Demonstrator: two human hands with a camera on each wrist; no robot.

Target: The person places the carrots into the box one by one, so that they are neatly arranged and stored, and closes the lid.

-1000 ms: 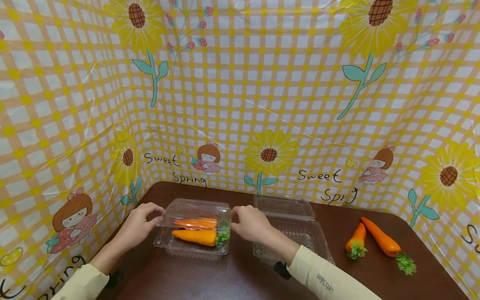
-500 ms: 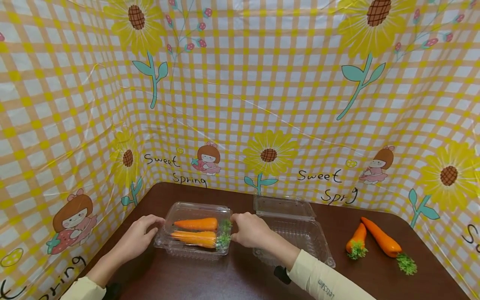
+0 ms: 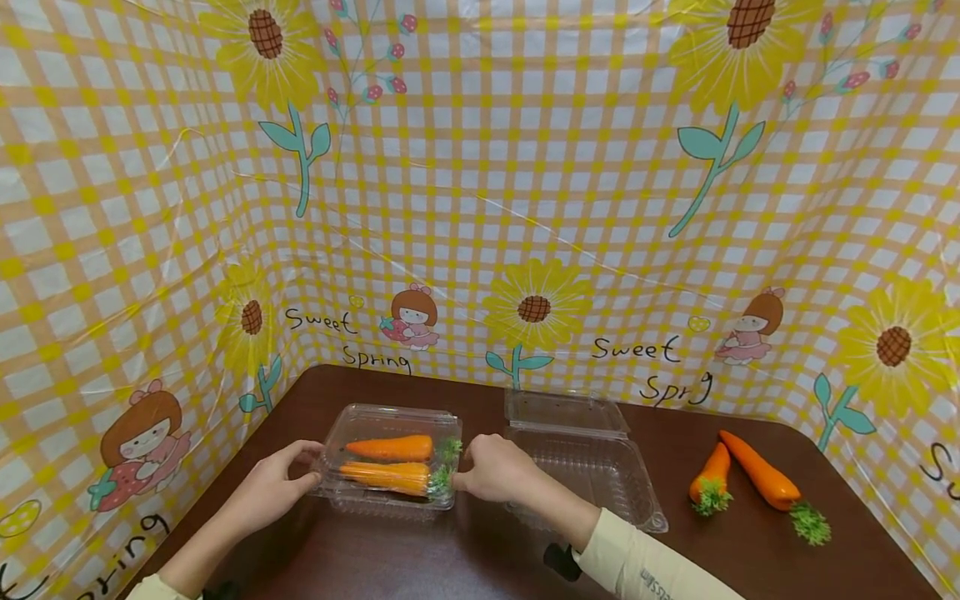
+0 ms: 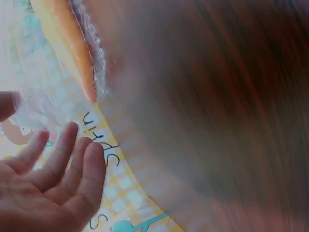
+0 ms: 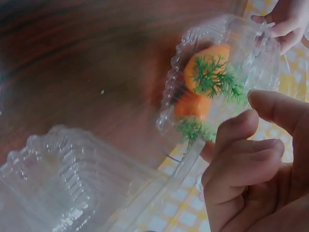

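Observation:
A clear plastic clamshell box (image 3: 360, 418), its lid down, stands on the brown table. Through the lid show an orange carrot (image 3: 393, 448) and a yellow-orange carrot (image 3: 386, 477), green tops to the right. My left hand (image 3: 277, 482) has thumb and fingers about the box's left rim; in the left wrist view its other fingers bend loosely beside the plastic. At the right rim my right hand (image 3: 498, 468) pinches the edge with thumb and forefinger, remaining fingers curled. The right wrist view shows the carrot tops (image 5: 212, 77) inside the box wall, close by that thumb.
Right of my hand a second clear clamshell box (image 3: 648, 483) stands with its lid up, partly behind my right forearm. Two more carrots, a short one (image 3: 712, 471) and a long one (image 3: 761, 471), lie at the table's right. Checked cloth (image 3: 450, 208) walls the back and sides.
The lid has come down from partly raised to flat over both carrots. My left hand has shifted lower along the left rim, and the right hand's thumb has moved down at the right rim.

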